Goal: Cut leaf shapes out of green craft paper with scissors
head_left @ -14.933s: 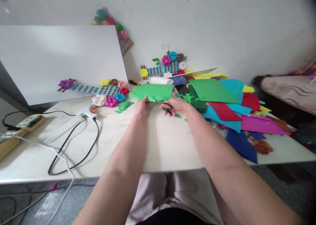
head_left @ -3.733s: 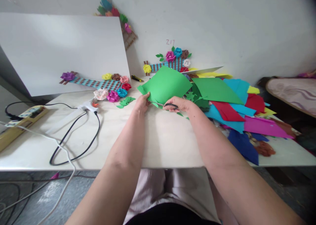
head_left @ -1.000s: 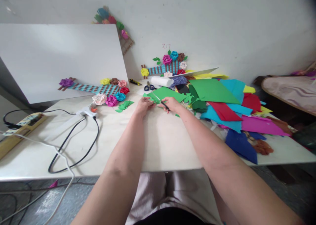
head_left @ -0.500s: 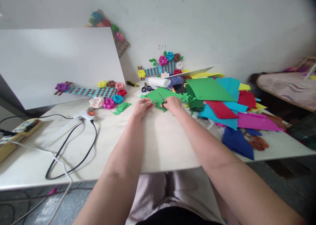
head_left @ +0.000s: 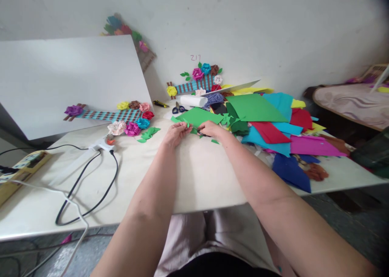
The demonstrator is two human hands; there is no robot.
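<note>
- The small green piece (head_left: 187, 124) is at our left fingertips, in front of our right hand's scissors; it looks thin and flat with a pointed end, though its full outline is too small to tell.
- Our left hand (head_left: 177, 134) has thumb and fingers drawn together, pinching that piece.
- Our right hand (head_left: 210, 128) is curled around the scissors (head_left: 201, 134), blades towards our left fingers; we cannot tell how far apart the blades stand.
- We judge that we are trimming the piece to shape; the next snip calls for a steady pinch, with our fingertips clear of the blades.
- Just beyond both hands lies the larger green sheet (head_left: 197, 116), flat and smooth.
- Left of our left hand sit cut green leaves (head_left: 148, 134), overlapping in a loose heap.
- Right of our right hand spread coloured sheets (head_left: 316, 146), in an untidy pile.
</note>
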